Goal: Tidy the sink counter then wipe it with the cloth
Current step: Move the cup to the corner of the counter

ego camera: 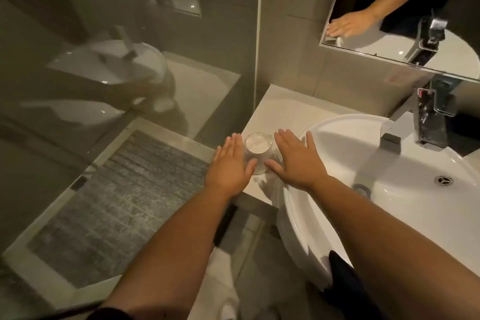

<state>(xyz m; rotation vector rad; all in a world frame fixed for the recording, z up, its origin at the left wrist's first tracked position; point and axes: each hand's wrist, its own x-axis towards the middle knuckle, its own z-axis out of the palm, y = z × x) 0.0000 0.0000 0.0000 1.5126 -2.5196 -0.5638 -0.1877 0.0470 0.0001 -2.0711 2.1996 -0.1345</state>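
Observation:
A clear drinking glass [257,148] stands upside down on the pale sink counter [280,109], near the counter's left front corner. My left hand [231,166] is flat and open just left of the glass, its thumb at the glass's lower edge. My right hand [296,161] is flat and open just right of the glass, fingers spread, partly over the basin rim. Neither hand grips the glass. No cloth can be made out on the counter.
The white round basin [376,163] fills the right side, with a chrome tap [428,117] at its back and a drain [444,180]. A mirror [389,8] hangs above. A glass shower screen [130,60] borders the counter's left edge. A dark fabric [340,267] hangs at the basin's front.

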